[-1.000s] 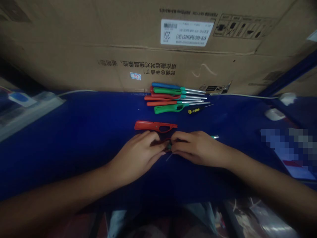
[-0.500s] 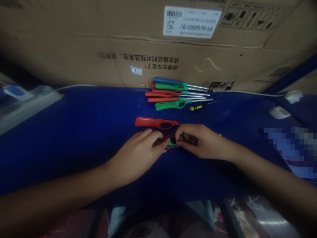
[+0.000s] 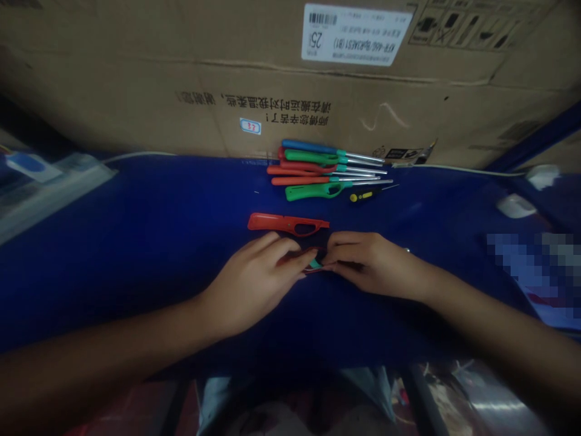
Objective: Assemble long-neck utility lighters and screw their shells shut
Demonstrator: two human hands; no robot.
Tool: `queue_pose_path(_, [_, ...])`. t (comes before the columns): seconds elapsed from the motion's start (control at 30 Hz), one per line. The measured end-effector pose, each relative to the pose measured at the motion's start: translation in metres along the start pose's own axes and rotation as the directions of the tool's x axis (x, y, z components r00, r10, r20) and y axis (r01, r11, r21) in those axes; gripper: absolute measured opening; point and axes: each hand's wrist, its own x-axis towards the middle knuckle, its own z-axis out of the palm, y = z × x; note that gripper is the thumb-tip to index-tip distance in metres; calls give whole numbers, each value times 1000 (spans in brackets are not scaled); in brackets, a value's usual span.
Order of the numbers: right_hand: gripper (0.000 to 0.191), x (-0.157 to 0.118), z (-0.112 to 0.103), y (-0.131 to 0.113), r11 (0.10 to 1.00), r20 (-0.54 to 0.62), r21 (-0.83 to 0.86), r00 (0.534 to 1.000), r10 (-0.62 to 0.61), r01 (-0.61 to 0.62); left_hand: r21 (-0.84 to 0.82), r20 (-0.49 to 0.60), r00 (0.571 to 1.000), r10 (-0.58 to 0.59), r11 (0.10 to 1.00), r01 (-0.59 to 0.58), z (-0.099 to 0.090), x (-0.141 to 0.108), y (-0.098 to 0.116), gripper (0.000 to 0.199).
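Note:
My left hand [image 3: 263,278] is closed on a red lighter shell half [image 3: 309,270] with a teal part [image 3: 315,263] inside it. From the other side my right hand [image 3: 363,260] pinches at the same shell near the teal part; whatever small piece its fingertips may hold is hidden. Most of this shell lies covered by the fingers. Just beyond my hands, a second red shell half [image 3: 272,223] with a trigger opening rests on the blue table.
Several long-necked lighters [image 3: 313,181] in blue, green and red lie grouped by the cardboard box [image 3: 149,115]. Beside them is a small black-and-yellow screwdriver [image 3: 367,195]. A clear plastic bag [image 3: 72,188] is at the left, and a white object [image 3: 516,206] at the right.
My right hand has tilted down a little, its fingertips now closer to the teal part and my left thumb. The left hand keeps its hold on the shell.

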Motion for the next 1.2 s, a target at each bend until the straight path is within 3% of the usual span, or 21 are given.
queue_pose_path(0.27, [22,-1,-1,-2,963,97,-256,993,-67,90,-42,34,999,-17,999,18,-1,1,-1,28])
queue_pose_path(0.43, [23,-2,1,-1,936,81,-336,994,-79,102,-63,42,999,0,998,3,-1,3,-1,28])
queue_pose_path(0.77, [11,0,-8,0,999,28,-37,999,19,-18,19,76,997,29,999,-31,0,3,1,29])
queue_pose_path(0.93, [8,-2,-13,1,999,28,5,998,50,-50,55,88,995,37,998,-42,-1,3,1,28])
queue_pose_path(1.2, [11,-3,-9,5,1000,-11,-19,1000,-23,23,59,105,994,39,997,-45,-2,3,0,29])
